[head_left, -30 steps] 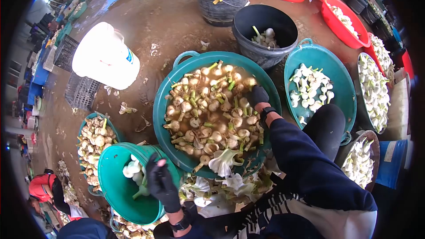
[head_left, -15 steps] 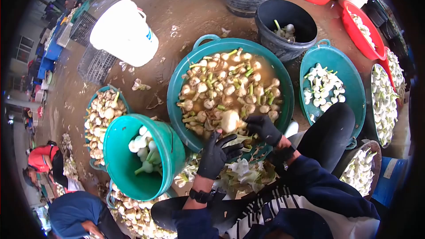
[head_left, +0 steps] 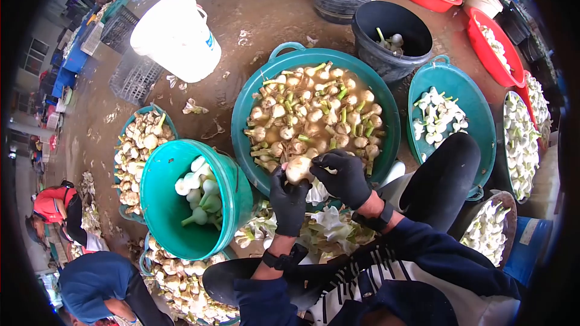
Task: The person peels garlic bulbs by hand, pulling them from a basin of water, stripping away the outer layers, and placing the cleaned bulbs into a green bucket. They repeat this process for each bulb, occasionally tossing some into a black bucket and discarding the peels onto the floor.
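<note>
From where I stand, the left hand (head_left: 287,205), in a black glove, cups a round, cream-coloured bulb (head_left: 298,170) between thumb and fingers. The right hand (head_left: 349,186), gloved likewise, pinches at its other side; I can't make out whether skin or stem is caught. The bulb is over the near edge of a wide teal plastic basin (head_left: 240,124).

To do this well, I'd say, the left grip should be firm but soft, letting the right fingertips draw loose skin away without digging into the flesh. Wet, the bulb could slip, so working low over the basin seems wise.

In the basin's murky brown water sit tan, rough-skinned bulbs (head_left: 314,115) with stubby green stems. Beside it, a smooth, deep green plastic bucket (head_left: 162,205) holds glossy white bulbs (head_left: 208,190), rounded, with thick pale-green necks. Limp, ruffled, papery peelings (head_left: 338,229) lie between basin and knees, creamy and crumpled.
</note>
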